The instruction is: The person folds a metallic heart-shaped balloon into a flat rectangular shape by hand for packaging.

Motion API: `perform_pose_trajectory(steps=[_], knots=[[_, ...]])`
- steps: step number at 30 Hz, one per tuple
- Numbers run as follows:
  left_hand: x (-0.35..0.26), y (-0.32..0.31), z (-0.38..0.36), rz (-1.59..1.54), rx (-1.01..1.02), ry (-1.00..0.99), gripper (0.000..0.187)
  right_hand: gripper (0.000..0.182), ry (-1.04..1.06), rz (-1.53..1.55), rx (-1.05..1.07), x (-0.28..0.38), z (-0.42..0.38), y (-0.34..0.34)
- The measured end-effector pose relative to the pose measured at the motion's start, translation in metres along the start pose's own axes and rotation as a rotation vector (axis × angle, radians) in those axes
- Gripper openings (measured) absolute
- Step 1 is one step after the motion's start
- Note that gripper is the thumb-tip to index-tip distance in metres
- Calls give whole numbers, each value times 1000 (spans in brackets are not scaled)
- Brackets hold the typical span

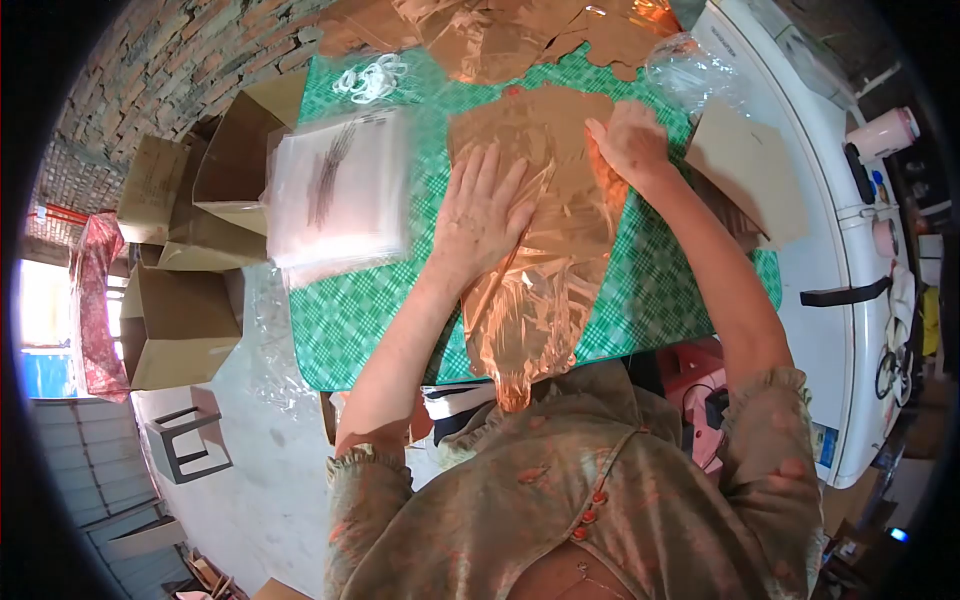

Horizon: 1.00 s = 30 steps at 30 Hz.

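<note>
A flat, copper-coloured foil balloon (pixel 545 270) lies on the green checked tablecloth (pixel 655 290). Its narrow, crumpled end hangs over the near edge, against the person's shirt. My left hand (pixel 480 215) rests flat on the foil's left side, fingers spread. At the upper right edge of the balloon is my right hand (pixel 632 145), its fingers curled in and the thumb against the foil. The edge appears to be pinched there, though the fingertips are partly hidden. A stack of clear plastic bags (pixel 340 190) sits left of the balloon.
More copper foil pieces (pixel 490 40) lie across the far end. White string (pixel 370 78) and crumpled clear plastic (pixel 695 70) are near them. Open cardboard boxes (pixel 185 315) stand to the left. A cardboard piece (pixel 745 165) leans by a white appliance (pixel 810 330) on the right.
</note>
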State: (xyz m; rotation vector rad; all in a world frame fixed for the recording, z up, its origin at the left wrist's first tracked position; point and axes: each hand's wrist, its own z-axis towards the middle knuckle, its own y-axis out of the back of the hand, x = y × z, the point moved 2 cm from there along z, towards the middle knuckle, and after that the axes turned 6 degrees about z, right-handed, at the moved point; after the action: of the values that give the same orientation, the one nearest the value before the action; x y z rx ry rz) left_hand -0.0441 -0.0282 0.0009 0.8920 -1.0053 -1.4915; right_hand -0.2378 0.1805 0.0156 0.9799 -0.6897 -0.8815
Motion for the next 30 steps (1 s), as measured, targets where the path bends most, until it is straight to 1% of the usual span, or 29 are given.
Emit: perform_pose_trajectory(steps=[2,5,8,11,12,14,15,16,17,19,21,22,23,25,26,27,28,30], knots=[[0,-1,0,-3,-10,-1,63,48,2,42,122,1,3,7],[0,-4,0,-46,-111,-10,59,45,-114,257,363,-20,32,-12],[0,0,1,12,28,9,63,40,-280,507,547,-18,46,6],[0,-1,1,8,16,3,63,34,-380,911,505,-3,43,27],[0,-1,0,10,9,0,62,28,-409,980,532,1,46,31],[0,-1,0,16,-8,-11,62,26,-406,1193,520,26,48,47],[0,-1,0,2,-48,-21,61,25,-404,1301,510,41,48,50],[0,-3,0,-13,-89,-32,61,24,-486,1283,535,53,53,44],[0,-4,0,-28,-129,-42,61,25,-458,1390,499,73,46,48],[3,5,-2,-85,-113,-50,66,31,-337,1619,523,96,38,32],[4,9,-2,-145,-73,-55,70,43,-277,1687,650,112,27,33],[3,9,-1,-177,-43,-59,72,44,-361,1594,536,119,18,37],[2,9,0,-211,-13,-63,74,41,-305,1595,482,118,13,39],[-2,13,4,-11,190,-31,72,36,-198,1591,377,102,4,42],[-4,16,6,86,293,-16,72,25,-207,1547,335,87,0,42],[-4,16,7,185,392,0,71,26,-153,1418,270,69,-10,35],[-3,14,5,177,288,-9,63,28,-100,1289,207,52,-23,24],[-2,6,-3,158,87,-26,48,32,241,902,64,25,-59,17]])
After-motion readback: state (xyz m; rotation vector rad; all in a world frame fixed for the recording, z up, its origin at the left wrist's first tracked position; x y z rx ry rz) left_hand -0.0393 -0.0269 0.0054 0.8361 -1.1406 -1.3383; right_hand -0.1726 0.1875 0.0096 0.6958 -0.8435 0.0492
